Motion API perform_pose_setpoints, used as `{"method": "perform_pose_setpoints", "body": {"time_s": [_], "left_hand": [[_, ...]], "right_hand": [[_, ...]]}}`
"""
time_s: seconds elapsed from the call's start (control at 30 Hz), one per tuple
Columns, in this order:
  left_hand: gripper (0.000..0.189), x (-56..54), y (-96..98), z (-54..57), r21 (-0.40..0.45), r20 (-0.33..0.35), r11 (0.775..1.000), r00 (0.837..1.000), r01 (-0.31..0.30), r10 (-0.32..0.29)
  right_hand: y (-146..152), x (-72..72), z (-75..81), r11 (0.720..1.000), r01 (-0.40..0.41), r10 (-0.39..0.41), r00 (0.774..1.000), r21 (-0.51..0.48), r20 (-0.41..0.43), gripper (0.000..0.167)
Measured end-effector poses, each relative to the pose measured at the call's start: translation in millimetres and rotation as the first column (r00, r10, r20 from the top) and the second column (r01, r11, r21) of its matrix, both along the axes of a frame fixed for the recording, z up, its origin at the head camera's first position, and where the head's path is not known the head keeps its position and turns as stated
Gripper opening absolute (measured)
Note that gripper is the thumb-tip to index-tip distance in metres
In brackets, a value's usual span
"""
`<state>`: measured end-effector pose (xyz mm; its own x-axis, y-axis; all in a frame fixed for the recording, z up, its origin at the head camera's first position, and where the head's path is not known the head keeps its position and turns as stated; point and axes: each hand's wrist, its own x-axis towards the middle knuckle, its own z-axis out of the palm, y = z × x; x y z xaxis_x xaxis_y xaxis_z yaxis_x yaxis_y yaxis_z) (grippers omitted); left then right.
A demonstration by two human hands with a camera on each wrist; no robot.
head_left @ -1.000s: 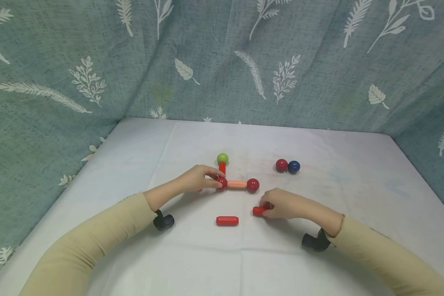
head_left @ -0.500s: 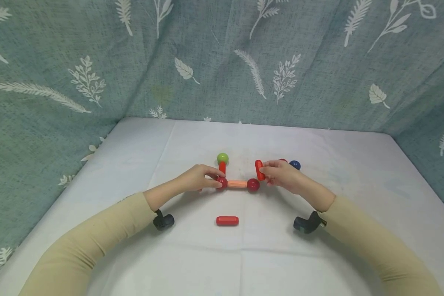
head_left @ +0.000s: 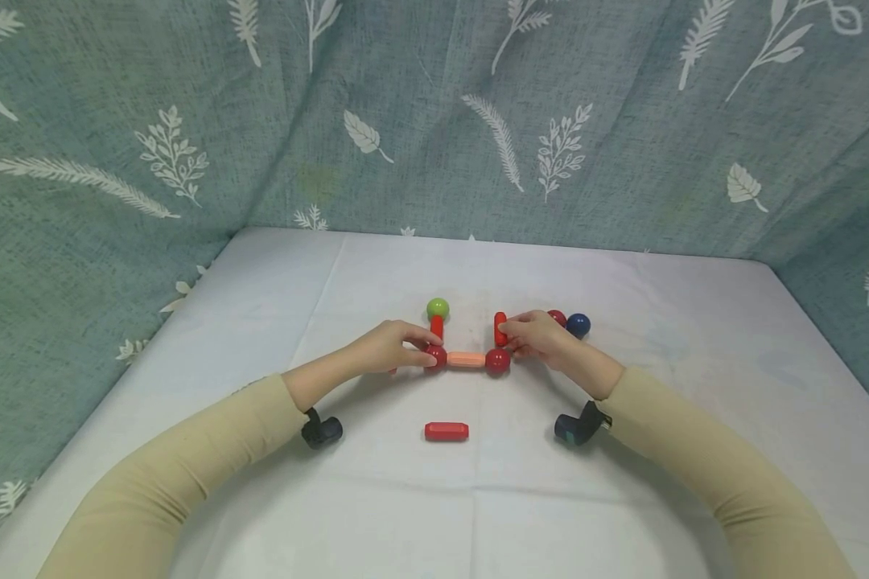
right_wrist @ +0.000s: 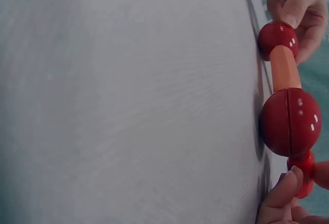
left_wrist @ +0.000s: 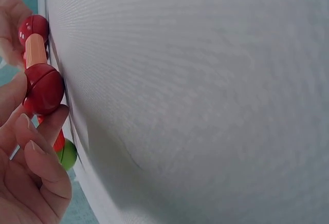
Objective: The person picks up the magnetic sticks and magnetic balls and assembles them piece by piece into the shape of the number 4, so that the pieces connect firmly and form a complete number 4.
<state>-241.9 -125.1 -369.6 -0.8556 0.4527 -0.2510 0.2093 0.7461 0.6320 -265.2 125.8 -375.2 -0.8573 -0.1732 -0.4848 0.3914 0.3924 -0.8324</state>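
My left hand point(head_left: 387, 347) pinches a dark red ball point(left_wrist: 45, 89) between thumb and fingers. A peach-coloured rod point(head_left: 467, 359) links that ball to a second dark red ball point(head_left: 497, 362) on its right. From the left ball a red rod point(head_left: 437, 326) runs back to a green ball point(head_left: 438, 309). My right hand point(head_left: 543, 334) pinches another red rod point(head_left: 500, 328) behind the second ball. In the right wrist view this held rod point(right_wrist: 303, 175) meets the ball point(right_wrist: 291, 122); whether it is attached I cannot tell.
One more red rod point(head_left: 446, 432) lies nearer on the white cloth point(head_left: 376, 515). Beyond my right hand are a partly hidden red ball point(head_left: 556, 317) and a blue ball point(head_left: 578, 325). A red tip point(head_left: 393, 371) shows under my left hand. A patterned curtain point(head_left: 434, 121) hangs behind.
My right hand has lifted the red rod from the cloth, carried it away from me and turned it to point at the right red ball, then shifted slightly left. My left hand stays put.
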Motion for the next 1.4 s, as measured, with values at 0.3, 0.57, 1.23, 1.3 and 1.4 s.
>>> {"method": "perform_pose_setpoints", "body": {"time_s": [0.3,0.57,1.23,1.3,1.4], "left_hand": [[0.035,1.6,1.1,1.9,-0.009,-0.012,1.0,1.0,0.009,-0.009],[0.034,0.4,0.9,-0.7,-0.01,-0.022,1.0,1.0,0.009,-0.01],[0.03,4.8,5.2,5.9,-0.091,-0.162,0.995,0.986,0.028,-0.042],[0.029,5.4,5.4,6.5,-0.097,-0.168,0.995,0.985,0.023,-0.039],[0.03,4.7,6.3,6.2,-0.102,-0.158,0.995,0.987,0.019,-0.036]], "right_hand": [[-1,-0.4,-0.7,1.0,-0.016,0.015,1.0,0.022,0.012,0.046],[-1,-2.6,-1.4,0.998,-0.046,0.045,0.999,0.05,0.021,0.046],[3,-11.2,2.2,0.995,-0.098,0.096,0.992,0.017,0.078,0.032],[4,-11.4,1.8,0.995,-0.098,0.097,0.992,0.008,0.082,0.027],[5,-11.2,0.5,0.994,-0.107,0.106,0.991,0.0,0.08,0.024]]}}
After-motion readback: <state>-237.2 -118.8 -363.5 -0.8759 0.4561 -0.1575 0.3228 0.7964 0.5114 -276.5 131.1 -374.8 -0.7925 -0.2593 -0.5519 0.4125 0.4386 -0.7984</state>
